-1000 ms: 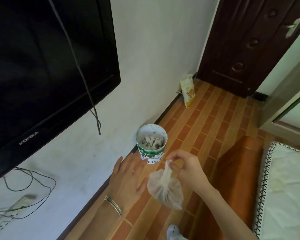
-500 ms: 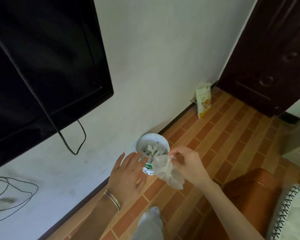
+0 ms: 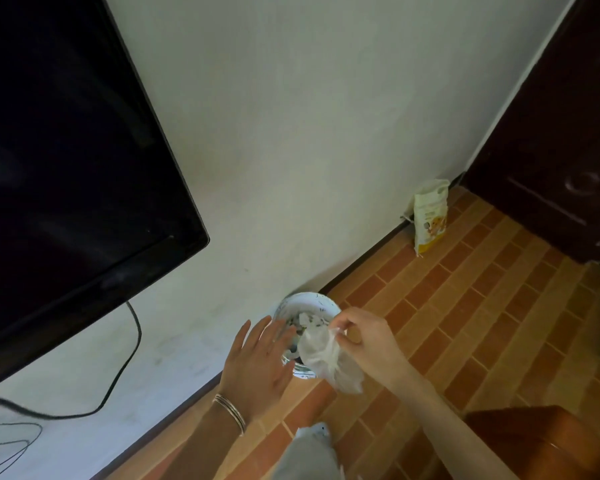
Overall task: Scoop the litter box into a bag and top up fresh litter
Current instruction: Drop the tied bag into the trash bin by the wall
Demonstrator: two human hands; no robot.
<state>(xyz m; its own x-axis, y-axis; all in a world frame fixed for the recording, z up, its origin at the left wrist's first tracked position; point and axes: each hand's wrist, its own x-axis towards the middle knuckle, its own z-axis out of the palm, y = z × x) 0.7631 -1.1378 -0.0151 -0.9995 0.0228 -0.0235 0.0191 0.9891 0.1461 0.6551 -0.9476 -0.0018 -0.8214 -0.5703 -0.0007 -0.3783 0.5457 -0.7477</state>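
Television (image 3: 70, 174): black, screen dark. It fills the left of the view, and a black cable (image 3: 127, 362) loops down below it.
Wall (image 3: 309, 126): pale and plain, meeting the floor at a dark skirting.
Door (image 3: 551, 140): dark brown, panelled, at far right.
Floor (image 3: 482, 323): brick-pattern tiles, orange and tan.
Left hand (image 3: 260, 365): wide, fingers straight and spread, palm down over the bin's left rim. We cannot tell whether it touches.
Right hand (image 3: 364, 341): fingertips pinch the gathered neck of the plastic bag.
Bin (image 3: 309, 295): small, round, white-rimmed, on the floor against the wall, between the two hands. We see pale scraps inside.
Plastic bag (image 3: 326, 355): thin, translucent. It hangs from the right hand over the bin's near rim and covers part of the mouth.
Pouch (image 3: 430, 216): yellow and white, upright against the wall near the door, well apart from the bin.
Bangles (image 3: 229, 412): thin, metal, on the left wrist.
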